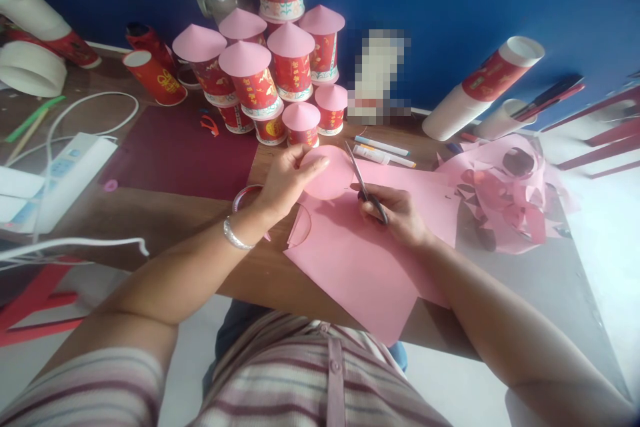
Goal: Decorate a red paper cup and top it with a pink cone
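Pinched by its left edge, a round pink paper disc [327, 177] is in my left hand [293, 177], above the table. My right hand [395, 210] grips a pair of scissors [369, 193] by the dark handles, blades pointing up and away beside the disc's right edge. Whether the blades touch the paper I cannot tell. Beneath both hands lie large pink paper sheets [370, 267], with a drawn curve near their left corner. Just beyond my left hand stand small red paper cups [257, 90] with pink cone tops [245, 58], some stacked on others.
Pink paper scraps [520, 207] are heaped at the right. Markers [383, 145] lie behind the sheets. A red-and-white tube [483, 87] leans near the blue wall. On the left are a white power strip [75, 170] with cables and a dark red sheet [185, 153].
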Tool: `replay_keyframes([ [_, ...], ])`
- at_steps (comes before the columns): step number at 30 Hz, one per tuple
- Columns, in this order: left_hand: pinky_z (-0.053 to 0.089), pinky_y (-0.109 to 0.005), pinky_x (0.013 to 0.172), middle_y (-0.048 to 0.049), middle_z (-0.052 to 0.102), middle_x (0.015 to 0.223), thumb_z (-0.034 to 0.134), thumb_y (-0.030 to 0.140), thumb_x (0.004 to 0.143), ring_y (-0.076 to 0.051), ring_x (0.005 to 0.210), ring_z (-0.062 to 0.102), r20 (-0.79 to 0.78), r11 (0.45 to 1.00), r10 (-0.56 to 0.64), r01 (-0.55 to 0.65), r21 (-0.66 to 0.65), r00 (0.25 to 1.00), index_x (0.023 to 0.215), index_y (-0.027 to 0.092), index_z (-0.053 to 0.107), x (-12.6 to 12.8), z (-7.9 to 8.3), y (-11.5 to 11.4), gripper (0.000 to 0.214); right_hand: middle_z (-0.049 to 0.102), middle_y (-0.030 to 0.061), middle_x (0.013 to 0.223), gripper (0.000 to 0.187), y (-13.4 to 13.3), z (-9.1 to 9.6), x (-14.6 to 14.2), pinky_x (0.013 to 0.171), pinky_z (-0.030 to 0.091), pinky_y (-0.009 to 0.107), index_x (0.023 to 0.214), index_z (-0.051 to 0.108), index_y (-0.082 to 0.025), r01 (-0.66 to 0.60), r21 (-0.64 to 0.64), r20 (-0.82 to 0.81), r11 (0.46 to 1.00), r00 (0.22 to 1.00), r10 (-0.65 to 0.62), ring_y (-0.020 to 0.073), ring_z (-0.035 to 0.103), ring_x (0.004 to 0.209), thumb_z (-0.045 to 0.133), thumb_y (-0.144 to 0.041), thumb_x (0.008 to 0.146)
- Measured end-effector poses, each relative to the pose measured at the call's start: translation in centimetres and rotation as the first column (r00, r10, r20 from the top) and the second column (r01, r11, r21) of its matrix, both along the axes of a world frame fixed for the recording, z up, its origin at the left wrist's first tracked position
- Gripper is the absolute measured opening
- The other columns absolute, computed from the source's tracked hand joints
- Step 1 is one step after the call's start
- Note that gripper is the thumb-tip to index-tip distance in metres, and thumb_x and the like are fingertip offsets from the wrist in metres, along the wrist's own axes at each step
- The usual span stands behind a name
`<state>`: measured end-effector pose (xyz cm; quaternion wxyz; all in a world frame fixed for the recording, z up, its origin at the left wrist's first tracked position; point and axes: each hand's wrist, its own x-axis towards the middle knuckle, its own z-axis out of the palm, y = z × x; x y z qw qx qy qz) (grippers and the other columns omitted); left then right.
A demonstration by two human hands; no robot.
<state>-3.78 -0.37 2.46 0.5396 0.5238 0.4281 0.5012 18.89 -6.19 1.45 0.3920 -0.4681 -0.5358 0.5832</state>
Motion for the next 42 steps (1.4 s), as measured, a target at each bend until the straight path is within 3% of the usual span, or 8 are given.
replay_keyframes([
  [17, 0.045, -0.025, 0.062, 0.0006, 0.061, 0.071, 0.083, 0.042, 0.075, -0.012, 0.066, 0.054, -0.021, 1.000, 0.012, -0.012, 0.017, 1.000, 0.076, 0.017, 0.066, -0.2, 0.0, 0.1, 0.030, 0.050, -0.0035, 0.063, 0.064, 0.0, 0.5, -0.1, 0.046, 0.030, 0.025, 0.125, 0.073, -0.012, 0.008, -0.021, 0.025, 1.000, 1.000, -0.007, 0.0091, 0.039, 0.055, 0.079, -0.056, 0.079],
  [34, 0.046, -0.025, 0.063, -0.0001, 0.061, 0.069, 0.080, 0.039, 0.075, -0.013, 0.067, 0.054, -0.087, 0.996, 0.064, -0.058, 0.072, 0.994, 0.073, 0.017, 0.067, -0.1, 1.1, 0.1, 0.026, 0.050, -0.0036, 0.064, 0.063, 0.0, 1.3, -0.2, 0.051, 0.035, 0.027, 0.121, 0.074, -0.011, -0.018, -0.020, 0.069, 1.000, 0.997, 0.019, 0.0096, 0.041, 0.056, 0.078, -0.058, 0.079],
  [42, 0.047, -0.025, 0.064, -0.0003, 0.062, 0.071, 0.081, 0.042, 0.074, -0.013, 0.069, 0.054, -0.077, 0.996, 0.067, -0.062, 0.069, 0.995, 0.076, 0.017, 0.068, -0.2, 0.9, 0.2, 0.028, 0.050, -0.0046, 0.062, 0.061, -0.2, 1.4, -0.2, 0.050, 0.033, 0.027, 0.120, 0.074, -0.010, -0.022, -0.031, 0.020, 0.999, 1.000, 0.022, 0.0081, 0.040, 0.052, 0.078, -0.056, 0.080],
])
